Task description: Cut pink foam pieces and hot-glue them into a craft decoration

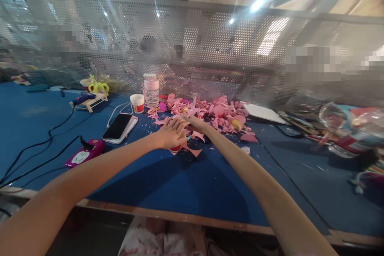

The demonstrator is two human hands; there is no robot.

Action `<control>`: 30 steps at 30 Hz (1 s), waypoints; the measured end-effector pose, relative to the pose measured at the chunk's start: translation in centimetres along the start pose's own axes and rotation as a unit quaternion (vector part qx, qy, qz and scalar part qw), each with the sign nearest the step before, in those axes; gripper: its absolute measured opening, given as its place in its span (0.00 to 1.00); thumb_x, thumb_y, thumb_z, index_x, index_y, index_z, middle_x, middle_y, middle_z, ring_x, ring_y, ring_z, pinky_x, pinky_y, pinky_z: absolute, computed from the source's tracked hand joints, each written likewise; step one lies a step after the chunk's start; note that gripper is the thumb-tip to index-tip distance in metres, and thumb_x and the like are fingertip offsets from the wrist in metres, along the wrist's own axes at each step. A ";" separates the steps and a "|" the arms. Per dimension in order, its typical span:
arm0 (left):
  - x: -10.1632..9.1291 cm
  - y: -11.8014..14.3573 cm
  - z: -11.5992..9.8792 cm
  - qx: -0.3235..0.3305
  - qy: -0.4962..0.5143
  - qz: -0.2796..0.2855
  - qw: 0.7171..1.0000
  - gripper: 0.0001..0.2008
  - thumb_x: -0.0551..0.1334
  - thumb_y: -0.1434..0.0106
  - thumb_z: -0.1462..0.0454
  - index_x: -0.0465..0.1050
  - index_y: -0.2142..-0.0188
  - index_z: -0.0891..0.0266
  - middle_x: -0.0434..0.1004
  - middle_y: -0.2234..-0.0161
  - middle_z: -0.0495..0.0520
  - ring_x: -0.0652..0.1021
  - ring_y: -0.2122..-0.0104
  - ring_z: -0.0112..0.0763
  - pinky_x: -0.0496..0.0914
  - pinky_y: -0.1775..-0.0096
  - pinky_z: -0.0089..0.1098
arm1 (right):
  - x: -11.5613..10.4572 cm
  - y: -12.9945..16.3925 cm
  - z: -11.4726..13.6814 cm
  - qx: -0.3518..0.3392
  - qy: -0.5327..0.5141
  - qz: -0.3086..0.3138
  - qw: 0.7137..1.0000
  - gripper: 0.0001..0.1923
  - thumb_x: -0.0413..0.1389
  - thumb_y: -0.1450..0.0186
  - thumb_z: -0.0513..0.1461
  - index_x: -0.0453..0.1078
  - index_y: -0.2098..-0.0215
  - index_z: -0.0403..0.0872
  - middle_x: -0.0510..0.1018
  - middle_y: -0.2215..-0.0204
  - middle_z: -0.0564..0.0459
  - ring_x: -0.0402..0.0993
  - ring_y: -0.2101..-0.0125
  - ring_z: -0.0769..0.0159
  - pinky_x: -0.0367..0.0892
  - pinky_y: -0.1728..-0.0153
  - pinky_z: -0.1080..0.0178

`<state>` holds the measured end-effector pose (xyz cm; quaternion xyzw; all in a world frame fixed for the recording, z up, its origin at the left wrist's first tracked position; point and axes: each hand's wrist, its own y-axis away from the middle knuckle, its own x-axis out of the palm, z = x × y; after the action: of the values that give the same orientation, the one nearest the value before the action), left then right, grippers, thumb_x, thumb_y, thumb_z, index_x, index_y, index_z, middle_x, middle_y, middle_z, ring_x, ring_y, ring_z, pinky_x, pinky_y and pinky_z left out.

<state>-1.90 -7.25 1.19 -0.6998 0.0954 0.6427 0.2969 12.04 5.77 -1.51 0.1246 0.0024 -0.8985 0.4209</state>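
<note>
My left hand [172, 133] is at the middle of the blue table, around a red and white paper cup [175, 149]. Its fingers reach across the far side of the cup, and the thumb lies on the near side. Most of the cup is hidden under this hand. My right hand [196, 123] meets the left fingertips at the near edge of a heap of pink scraps [220, 112]. Its fingers are mostly hidden, so what they hold, if anything, does not show. Curved pink offcuts [195, 151] lie just below both hands.
To the left are a phone [117, 126], a magenta power socket [85, 153] with cables, and a glue gun [84, 98] on a small wooden stand. Another paper cup [137, 104] and a clear bottle [151, 91] stand behind. A plastic jar [354, 138] lies right; perforated metal screen [216, 48] behind.
</note>
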 end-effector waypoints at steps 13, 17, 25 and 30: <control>0.0 -0.1 -0.1 -0.016 -0.008 0.018 1.000 0.23 0.45 0.38 0.54 0.54 0.50 0.69 0.56 0.47 0.65 0.55 0.45 0.49 0.48 0.48 0.49 | 0.5 1.8 0.1 -0.026 -0.031 -0.059 0.997 0.18 0.53 0.43 0.50 0.56 0.79 0.46 0.54 0.94 0.66 0.45 0.93 0.80 0.42 0.91 0.72; 0.0 0.0 -0.1 -0.028 0.012 0.018 0.999 0.24 0.45 0.39 0.54 0.52 0.49 0.69 0.55 0.46 0.66 0.55 0.44 0.48 0.46 0.47 0.48 | 0.8 2.7 0.4 -0.036 -0.036 -0.072 0.996 0.19 0.53 0.43 0.50 0.55 0.81 0.46 0.54 0.95 0.65 0.44 0.93 0.79 0.41 0.91 0.72; -0.2 0.3 0.4 -0.017 0.052 0.009 0.998 0.23 0.48 0.40 0.56 0.51 0.50 0.71 0.54 0.46 0.69 0.54 0.44 0.50 0.48 0.46 0.46 | 1.3 4.3 0.2 -0.061 -0.036 -0.117 0.991 0.18 0.53 0.44 0.49 0.56 0.82 0.47 0.55 0.96 0.65 0.45 0.94 0.79 0.44 0.92 0.72; -0.3 0.8 0.4 -0.014 0.087 0.008 0.996 0.25 0.50 0.41 0.55 0.50 0.50 0.70 0.54 0.48 0.69 0.57 0.45 0.50 0.53 0.47 0.43 | 1.8 5.6 0.9 -0.103 -0.031 -0.210 0.972 0.19 0.55 0.45 0.49 0.56 0.82 0.47 0.54 0.96 0.66 0.45 0.95 0.80 0.41 0.93 0.73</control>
<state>-2.71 -7.74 1.22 -0.7565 0.1175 0.5831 0.2721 14.96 0.72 -0.54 0.0497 0.1084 -0.9651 0.2331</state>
